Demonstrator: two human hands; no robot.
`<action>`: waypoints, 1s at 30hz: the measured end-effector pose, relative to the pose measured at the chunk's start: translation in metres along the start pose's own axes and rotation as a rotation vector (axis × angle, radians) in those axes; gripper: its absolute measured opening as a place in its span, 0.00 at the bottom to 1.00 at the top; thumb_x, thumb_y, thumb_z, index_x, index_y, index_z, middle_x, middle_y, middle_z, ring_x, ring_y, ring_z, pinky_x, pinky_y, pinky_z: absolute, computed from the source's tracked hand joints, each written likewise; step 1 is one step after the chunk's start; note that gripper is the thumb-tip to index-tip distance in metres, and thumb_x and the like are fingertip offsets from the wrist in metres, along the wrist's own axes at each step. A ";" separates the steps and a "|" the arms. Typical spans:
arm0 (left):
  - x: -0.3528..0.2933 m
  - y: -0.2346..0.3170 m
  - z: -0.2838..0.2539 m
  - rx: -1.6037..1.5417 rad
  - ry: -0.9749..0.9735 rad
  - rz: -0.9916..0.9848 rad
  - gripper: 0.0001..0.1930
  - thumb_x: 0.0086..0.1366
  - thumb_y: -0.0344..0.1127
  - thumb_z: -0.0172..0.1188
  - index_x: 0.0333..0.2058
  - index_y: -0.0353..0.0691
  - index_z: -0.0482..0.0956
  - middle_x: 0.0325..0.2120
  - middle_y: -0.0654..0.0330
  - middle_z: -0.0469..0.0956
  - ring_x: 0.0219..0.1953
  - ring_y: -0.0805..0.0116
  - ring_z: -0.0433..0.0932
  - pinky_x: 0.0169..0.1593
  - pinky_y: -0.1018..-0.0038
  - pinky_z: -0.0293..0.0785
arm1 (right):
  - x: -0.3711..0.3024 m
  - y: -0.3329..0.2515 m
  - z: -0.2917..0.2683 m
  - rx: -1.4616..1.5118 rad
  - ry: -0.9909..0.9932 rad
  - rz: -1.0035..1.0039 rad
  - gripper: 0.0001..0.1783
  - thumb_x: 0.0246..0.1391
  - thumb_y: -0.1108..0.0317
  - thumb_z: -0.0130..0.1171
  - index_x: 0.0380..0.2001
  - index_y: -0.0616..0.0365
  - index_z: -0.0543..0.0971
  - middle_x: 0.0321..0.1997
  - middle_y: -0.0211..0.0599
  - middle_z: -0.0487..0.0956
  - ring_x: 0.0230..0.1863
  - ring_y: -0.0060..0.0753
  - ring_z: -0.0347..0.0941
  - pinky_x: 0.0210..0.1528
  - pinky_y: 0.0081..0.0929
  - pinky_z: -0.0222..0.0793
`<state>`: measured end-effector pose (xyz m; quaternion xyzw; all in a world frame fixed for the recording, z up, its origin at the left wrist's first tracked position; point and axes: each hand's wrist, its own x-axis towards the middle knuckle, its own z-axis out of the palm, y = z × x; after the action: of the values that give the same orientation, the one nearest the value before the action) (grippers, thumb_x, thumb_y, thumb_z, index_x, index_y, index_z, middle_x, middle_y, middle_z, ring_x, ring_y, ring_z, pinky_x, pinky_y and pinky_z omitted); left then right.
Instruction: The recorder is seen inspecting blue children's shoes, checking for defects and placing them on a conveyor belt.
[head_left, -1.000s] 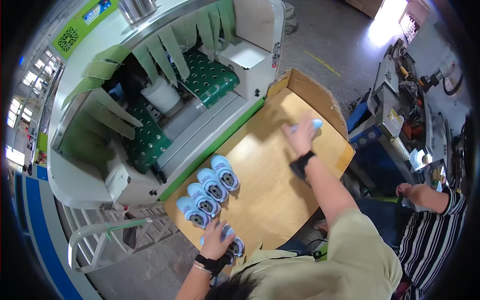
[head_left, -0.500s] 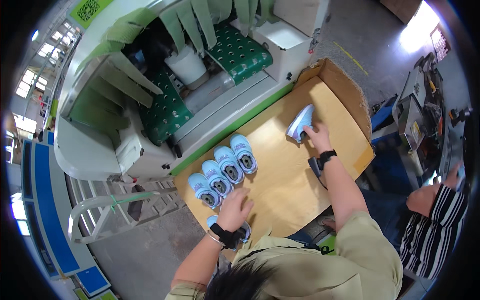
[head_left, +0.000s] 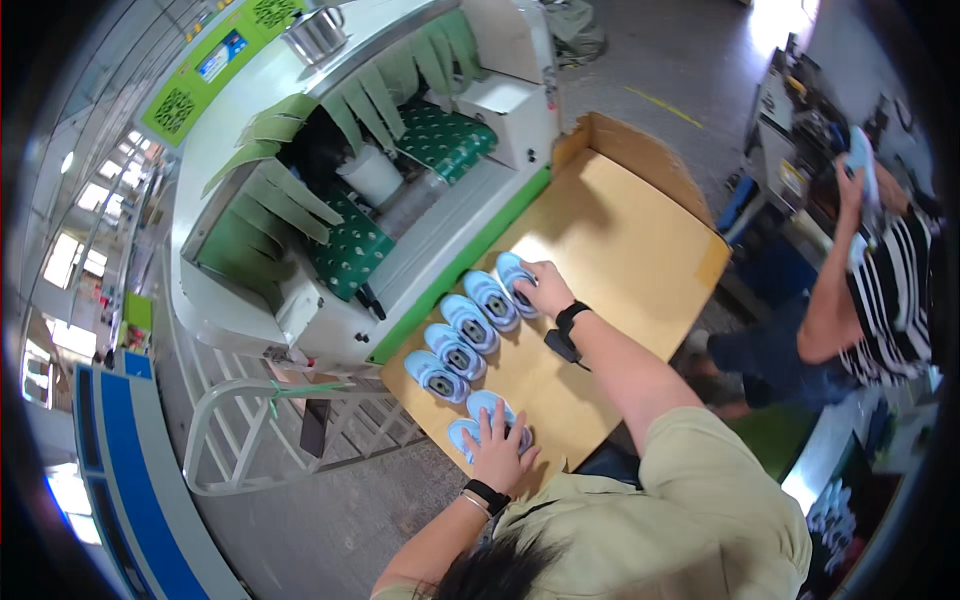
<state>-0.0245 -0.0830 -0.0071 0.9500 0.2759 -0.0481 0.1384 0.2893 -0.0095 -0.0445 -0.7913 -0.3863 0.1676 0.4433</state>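
While our right hand (head_left: pixel 547 291) grips the light-blue sneaker (head_left: pixel 511 267) ending the row (head_left: pixel 468 322) on the tabletop (head_left: pixel 620 240), our left hand (head_left: pixel 497 461), fingers wide, spans two nearer sneakers (head_left: pixel 481 400); a bump could skew them.

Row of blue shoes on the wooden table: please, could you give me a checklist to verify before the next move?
1. Row shoes side by side: ok, five.
2. Row shoes upright: ok.
3. Right hand at the far-end shoe: ok. Its grip released: cannot tell.
4. Left hand away from the two nearer shoes: not ok, fingers spread over them.
5. Co-worker's hand off the wooden table: ok.
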 end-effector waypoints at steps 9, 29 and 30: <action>0.001 -0.082 0.033 0.234 0.213 0.641 0.25 0.51 0.41 0.68 0.51 0.56 0.78 0.62 0.58 0.68 0.67 0.37 0.58 0.63 0.37 0.54 | -0.345 0.058 -0.085 -0.091 0.058 0.308 0.14 0.55 0.63 0.56 0.41 0.57 0.81 0.41 0.48 0.82 0.44 0.50 0.78 0.48 0.40 0.73; -0.061 0.062 0.035 0.067 0.121 0.698 0.26 0.58 0.37 0.62 0.56 0.41 0.74 0.67 0.38 0.54 0.68 0.38 0.52 0.68 0.46 0.47 | -1.059 0.104 -0.132 -0.295 1.404 1.726 0.31 0.45 0.71 0.63 0.55 0.67 0.72 0.52 0.56 0.78 0.54 0.54 0.75 0.57 0.41 0.70; -0.068 0.084 0.045 0.098 0.144 0.736 0.25 0.57 0.37 0.62 0.55 0.42 0.75 0.64 0.37 0.59 0.67 0.35 0.55 0.67 0.46 0.50 | -1.083 0.119 -0.131 -0.202 1.414 1.612 0.36 0.44 0.72 0.64 0.59 0.69 0.68 0.54 0.55 0.77 0.55 0.51 0.75 0.59 0.40 0.70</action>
<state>-0.0377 -0.1985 -0.0188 0.9919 -0.0776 0.0587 0.0812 -0.2751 -0.9437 -0.1552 -0.7632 0.5808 -0.1175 0.2576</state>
